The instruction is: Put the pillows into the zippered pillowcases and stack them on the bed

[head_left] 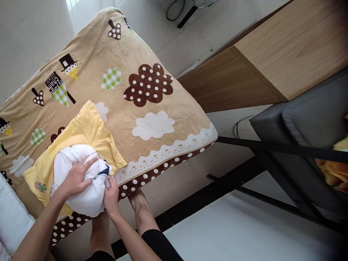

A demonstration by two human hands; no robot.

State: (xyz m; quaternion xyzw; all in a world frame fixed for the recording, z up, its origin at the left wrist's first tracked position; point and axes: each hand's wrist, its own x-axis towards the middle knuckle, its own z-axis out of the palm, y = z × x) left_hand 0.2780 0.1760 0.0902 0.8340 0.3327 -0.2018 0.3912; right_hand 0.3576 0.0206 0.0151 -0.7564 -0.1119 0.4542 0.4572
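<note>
A bundled white cloth (84, 197) with a dark blue patch (104, 171) lies on top of a yellow piece of clothing (84, 127). The yellow fabric is spread on the bed and carries a small fruit print near its lower left corner. My left hand (77, 177) rests on the white bundle from the left, fingers apart. At the bundle's right side, just below the blue patch, my right hand (111, 195) pinches its edge between thumb and fingers. Folds hide the bundle's full shape.
Under the clothing is a beige patterned blanket (122, 54) with a polka-dot border. A white pillow (13, 214) lies at left. Wooden furniture (293, 43), a dark grey padded seat (272, 119) and a black-framed white table (217, 224) stand to the right. My legs (144, 214) are against the bed edge.
</note>
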